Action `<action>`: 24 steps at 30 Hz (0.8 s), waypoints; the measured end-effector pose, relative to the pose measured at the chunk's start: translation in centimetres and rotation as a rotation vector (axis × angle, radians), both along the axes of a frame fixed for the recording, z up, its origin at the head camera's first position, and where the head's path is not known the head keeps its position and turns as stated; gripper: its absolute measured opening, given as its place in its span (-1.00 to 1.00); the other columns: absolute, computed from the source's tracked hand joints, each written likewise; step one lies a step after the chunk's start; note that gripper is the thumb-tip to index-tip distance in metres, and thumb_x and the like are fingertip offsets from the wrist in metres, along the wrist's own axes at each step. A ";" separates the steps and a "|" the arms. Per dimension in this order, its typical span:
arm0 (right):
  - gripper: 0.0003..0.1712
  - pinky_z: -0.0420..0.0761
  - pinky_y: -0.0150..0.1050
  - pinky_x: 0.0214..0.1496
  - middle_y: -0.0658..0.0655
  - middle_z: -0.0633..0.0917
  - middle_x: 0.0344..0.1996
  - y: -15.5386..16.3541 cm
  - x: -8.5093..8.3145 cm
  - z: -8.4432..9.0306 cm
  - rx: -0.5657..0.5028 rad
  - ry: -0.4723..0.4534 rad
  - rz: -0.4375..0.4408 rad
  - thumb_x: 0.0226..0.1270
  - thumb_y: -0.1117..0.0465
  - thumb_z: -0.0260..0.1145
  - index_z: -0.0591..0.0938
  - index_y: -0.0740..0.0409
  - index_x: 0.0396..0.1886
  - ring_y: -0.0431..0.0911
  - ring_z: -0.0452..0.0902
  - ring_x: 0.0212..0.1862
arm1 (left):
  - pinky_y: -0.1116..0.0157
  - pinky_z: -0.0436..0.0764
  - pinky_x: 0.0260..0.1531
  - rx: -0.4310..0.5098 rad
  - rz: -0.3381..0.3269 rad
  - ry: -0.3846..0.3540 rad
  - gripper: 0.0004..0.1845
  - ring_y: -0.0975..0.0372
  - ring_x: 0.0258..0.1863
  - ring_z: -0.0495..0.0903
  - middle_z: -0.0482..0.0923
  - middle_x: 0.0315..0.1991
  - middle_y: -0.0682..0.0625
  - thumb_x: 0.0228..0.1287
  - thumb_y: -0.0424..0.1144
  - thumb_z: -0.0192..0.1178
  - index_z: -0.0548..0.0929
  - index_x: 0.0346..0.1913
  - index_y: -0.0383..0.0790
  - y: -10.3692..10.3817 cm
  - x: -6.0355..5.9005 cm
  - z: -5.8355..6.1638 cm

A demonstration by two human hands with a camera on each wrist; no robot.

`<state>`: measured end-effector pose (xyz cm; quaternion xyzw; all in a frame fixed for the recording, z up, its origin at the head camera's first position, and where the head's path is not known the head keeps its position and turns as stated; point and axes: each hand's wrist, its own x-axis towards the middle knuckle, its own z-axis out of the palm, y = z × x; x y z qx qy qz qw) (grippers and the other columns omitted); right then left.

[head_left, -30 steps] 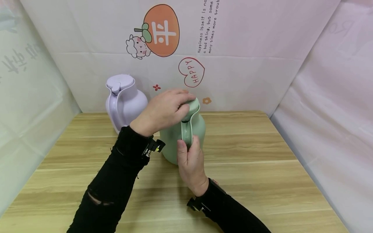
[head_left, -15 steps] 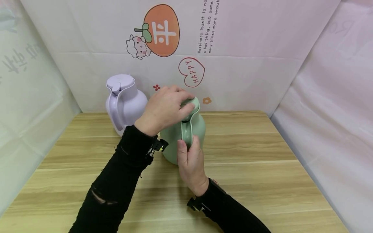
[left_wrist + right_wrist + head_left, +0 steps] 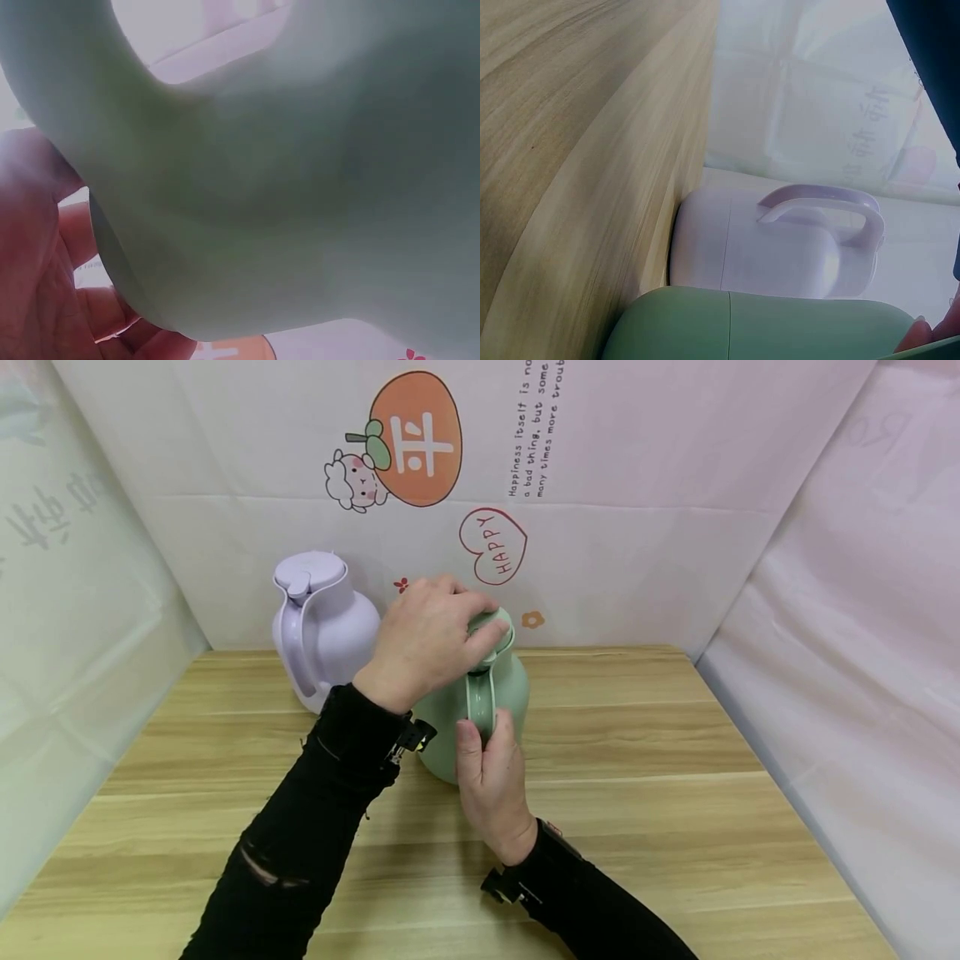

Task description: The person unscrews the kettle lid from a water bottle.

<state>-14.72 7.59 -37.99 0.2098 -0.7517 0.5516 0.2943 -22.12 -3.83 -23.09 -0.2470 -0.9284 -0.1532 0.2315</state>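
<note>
A green thermos jug (image 3: 513, 689) stands upright on the table. From above, my left hand (image 3: 427, 639) grips its round lid (image 3: 484, 622), thumb on the near side and fingers over the top. My right hand (image 3: 493, 789) holds the jug's handle (image 3: 481, 697), thumb on the left of it. Up close in the left wrist view, the jug's green body (image 3: 247, 187) fills most of the picture, with fingers curled at its rim. Fingertips (image 3: 915, 336) show at the upper end of the jug in the right wrist view.
A lilac thermos jug (image 3: 341, 627) stands behind and left of the green one, partly hidden by my left hand and forearm. The wooden table (image 3: 637, 827) ends at a printed backdrop cloth (image 3: 622, 560). More cloth hangs at both sides.
My left hand has turned slightly on the lid, its wrist shifting right and its thumb moving rightwards. The lid appears to have rotated. My right hand and the jug body have stayed put.
</note>
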 end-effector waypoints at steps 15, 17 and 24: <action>-0.72 0.45 -0.34 -0.54 -0.04 0.44 -0.63 0.0 0.0 0.0 0.012 0.001 -0.015 0.72 0.10 0.03 0.40 0.28 0.01 -0.28 0.35 -0.60 | 0.04 0.60 -0.04 -0.043 0.026 0.035 -0.66 -0.02 -0.09 0.63 0.75 -0.04 -0.04 0.54 0.05 0.11 0.81 0.09 0.07 -0.1 0.4 -0.1; -0.71 0.44 -0.34 -0.53 -0.04 0.44 -0.62 0.0 0.0 0.0 0.016 0.003 -0.018 0.73 0.09 0.03 0.40 0.28 0.02 -0.28 0.35 -0.60 | 0.04 0.59 -0.04 -0.047 0.028 0.043 -0.67 -0.02 -0.10 0.62 0.75 -0.05 -0.05 0.54 0.04 0.11 0.81 0.09 0.07 -0.1 0.4 -0.1; -0.72 0.43 -0.34 -0.54 -0.03 0.43 -0.61 0.0 0.0 0.0 0.017 0.011 -0.009 0.73 0.11 0.02 0.39 0.29 0.04 -0.27 0.33 -0.59 | 0.04 0.59 -0.05 -0.064 0.031 0.067 -0.66 -0.02 -0.10 0.63 0.75 -0.05 -0.06 0.55 0.05 0.10 0.81 0.11 0.08 -0.2 0.4 -0.2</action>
